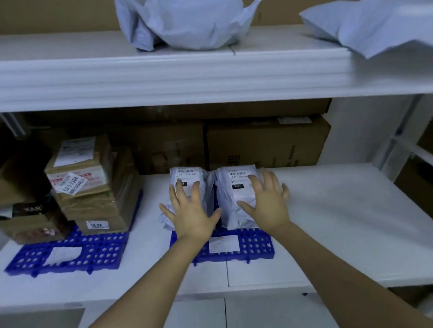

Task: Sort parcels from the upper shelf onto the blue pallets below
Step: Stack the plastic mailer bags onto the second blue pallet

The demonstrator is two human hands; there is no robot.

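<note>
My left hand [192, 213] and right hand [266, 203] lie open and flat on 2 bagged parcels [236, 188] on the blue pallet [256, 246]; the next parcel [191, 21] sits straight above on the upper shelf [60, 74], roughly equally near both.

Two grey plastic mailer parcels [189, 184] [236, 188], labels up, lie side by side on perforated blue plastic pallet [253, 244]; two more grey mailers [185, 16] [373, 22] rest on white upper shelf [60, 71].

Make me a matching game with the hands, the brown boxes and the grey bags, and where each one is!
Things:
1. left hand
2. right hand
3. stack of brown boxes
4. crumpled grey bag

Places:
A. on the upper shelf
B. flat on the right white parcel
C. on the left blue pallet
D. flat on the left white parcel

Pairs: 1-D, 2-B, 3-C, 4-A
</note>
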